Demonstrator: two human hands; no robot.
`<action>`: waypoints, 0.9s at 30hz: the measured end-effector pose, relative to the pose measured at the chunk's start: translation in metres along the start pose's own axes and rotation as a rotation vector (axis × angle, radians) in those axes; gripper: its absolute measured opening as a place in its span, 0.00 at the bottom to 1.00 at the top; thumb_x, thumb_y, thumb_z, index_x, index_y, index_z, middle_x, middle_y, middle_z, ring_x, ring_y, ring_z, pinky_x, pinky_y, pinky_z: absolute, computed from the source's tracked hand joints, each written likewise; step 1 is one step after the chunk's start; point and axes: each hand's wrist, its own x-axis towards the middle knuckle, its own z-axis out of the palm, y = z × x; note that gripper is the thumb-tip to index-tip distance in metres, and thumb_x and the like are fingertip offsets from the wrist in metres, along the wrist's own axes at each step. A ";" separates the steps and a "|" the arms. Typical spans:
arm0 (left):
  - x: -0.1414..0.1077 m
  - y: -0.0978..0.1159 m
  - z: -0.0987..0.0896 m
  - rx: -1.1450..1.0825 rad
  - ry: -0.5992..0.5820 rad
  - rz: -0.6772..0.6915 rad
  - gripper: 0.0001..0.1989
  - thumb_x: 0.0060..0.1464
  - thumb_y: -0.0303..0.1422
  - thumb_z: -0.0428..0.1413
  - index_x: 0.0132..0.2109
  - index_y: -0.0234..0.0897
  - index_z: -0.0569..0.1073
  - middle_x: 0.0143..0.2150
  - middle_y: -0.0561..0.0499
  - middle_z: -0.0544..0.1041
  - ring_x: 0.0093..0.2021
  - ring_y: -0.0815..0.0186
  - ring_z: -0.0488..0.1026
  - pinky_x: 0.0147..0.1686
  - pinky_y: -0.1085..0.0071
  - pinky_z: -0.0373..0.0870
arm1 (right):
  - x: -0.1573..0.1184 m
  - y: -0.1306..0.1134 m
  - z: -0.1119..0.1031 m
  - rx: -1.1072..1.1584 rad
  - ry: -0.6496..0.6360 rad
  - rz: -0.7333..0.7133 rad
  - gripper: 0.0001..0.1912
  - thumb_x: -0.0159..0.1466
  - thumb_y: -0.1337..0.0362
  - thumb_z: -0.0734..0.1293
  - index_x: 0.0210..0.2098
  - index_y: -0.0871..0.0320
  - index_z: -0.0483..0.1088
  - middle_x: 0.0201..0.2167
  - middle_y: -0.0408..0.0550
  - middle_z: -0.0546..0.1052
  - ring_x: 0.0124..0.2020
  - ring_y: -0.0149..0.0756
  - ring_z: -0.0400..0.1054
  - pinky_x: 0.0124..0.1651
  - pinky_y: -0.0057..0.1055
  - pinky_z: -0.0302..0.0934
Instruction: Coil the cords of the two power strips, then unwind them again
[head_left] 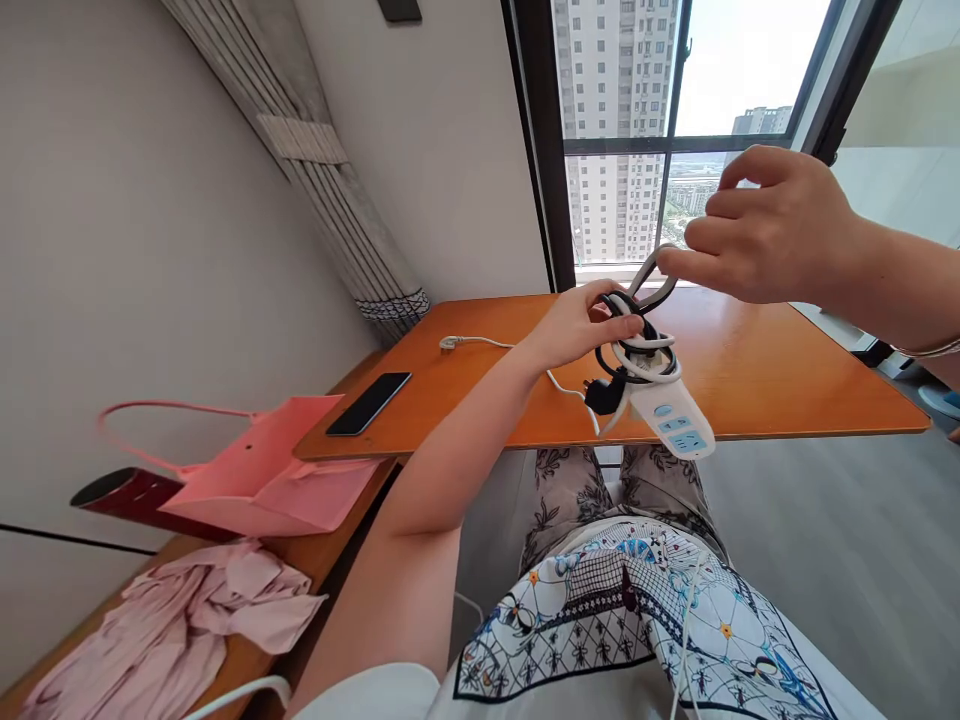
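My left hand [577, 325] is closed around a coiled bundle of black and white cables [654, 372] above the table. A white power strip [681, 420] with blue-marked outlets hangs tilted from the bundle, its lower end over the table's front edge. Just left of the strip dangles a black plug [604, 394]. Up and to the right, my right hand [780, 225] pinches a light-coloured loop of cable [663, 290] that rises out of the bundle. Its fingertips partly hide where the loop is gripped.
On the orange-brown wooden table [787, 380] lie a phone [369, 403] and a white plug [448, 343] with its thin cable. To the left, a pink bag [259, 465], a dark red cylinder [146, 498] and pink cloth [187, 620] rest on a lower wooden surface. A window stands behind.
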 end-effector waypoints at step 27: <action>-0.013 -0.207 -0.091 1.053 0.076 -0.628 0.11 0.63 0.32 0.50 0.47 0.36 0.74 0.53 0.37 0.78 0.55 0.51 0.75 0.55 0.57 0.69 | 0.000 0.026 0.024 -0.059 -0.027 0.005 0.22 0.72 0.56 0.53 0.27 0.49 0.71 0.16 0.43 0.60 0.26 0.36 0.58 0.42 0.42 0.59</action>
